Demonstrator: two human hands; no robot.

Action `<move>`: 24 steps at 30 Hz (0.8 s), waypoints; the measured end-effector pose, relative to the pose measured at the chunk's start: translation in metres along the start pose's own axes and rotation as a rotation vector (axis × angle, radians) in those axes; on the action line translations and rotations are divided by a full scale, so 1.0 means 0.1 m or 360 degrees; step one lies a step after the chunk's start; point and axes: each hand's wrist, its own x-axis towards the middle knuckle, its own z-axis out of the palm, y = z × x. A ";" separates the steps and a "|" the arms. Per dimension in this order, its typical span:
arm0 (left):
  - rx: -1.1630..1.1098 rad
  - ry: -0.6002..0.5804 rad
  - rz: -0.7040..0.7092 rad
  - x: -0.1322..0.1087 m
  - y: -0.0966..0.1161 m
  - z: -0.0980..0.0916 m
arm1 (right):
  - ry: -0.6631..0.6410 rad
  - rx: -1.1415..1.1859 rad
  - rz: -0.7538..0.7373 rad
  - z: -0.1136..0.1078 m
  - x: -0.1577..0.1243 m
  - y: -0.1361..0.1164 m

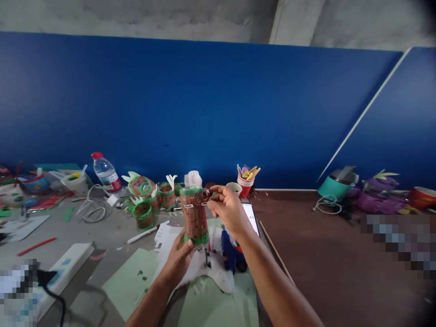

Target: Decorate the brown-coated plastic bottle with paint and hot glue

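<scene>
My left hand (pixel 177 258) is wrapped round the lower end of a plastic bottle (pixel 194 217), painted brown with green bands at top and bottom. The bottle is held upright above the table, and white cut pieces show near its top. Thin white strips lie across its side. At the bottle's right side, my right hand (pixel 227 208) has thumb and fingers pinched together; what they grip is too small to make out. Below on the table lies a blue glue gun (pixel 229 250), partly hidden by my right wrist.
White paper (pixel 218 279) and green sheets (pixel 132 277) cover the table under my hands. Painted brown-and-green containers (pixel 145 215), a water bottle (pixel 107 175) and a power strip (pixel 64 272) are at left. Behind stands a red-and-white cup (pixel 245 187) of cutlery; a phone (pixel 251 218) lies nearer.
</scene>
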 end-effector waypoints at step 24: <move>-0.0012 -0.0024 0.0006 0.00 -0.08 -0.09 | 0.0068 -0.0293 -0.0124 0.03 -0.05 -0.05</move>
